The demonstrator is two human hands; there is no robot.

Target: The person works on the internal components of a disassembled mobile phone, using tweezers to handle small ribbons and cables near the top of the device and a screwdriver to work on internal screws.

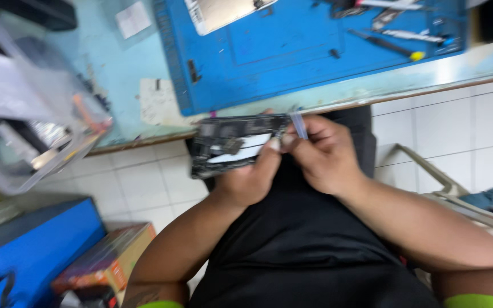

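Black and opened, a phone body (232,145) is held over the lap, just near of the worktop (115,74) edge. It is clasped from below by the left hand (249,177), thumb pressed on its right end. A thin pale tool (298,125) is pinched by the right hand (323,151) at that same end. A blue mat (292,57) with scattered tools (397,28) is seen farther off; a clear plastic container (24,131) sits left.

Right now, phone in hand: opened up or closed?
Opened: the phone shows bare internal parts, held in the left hand; right hand pinches a small tool.
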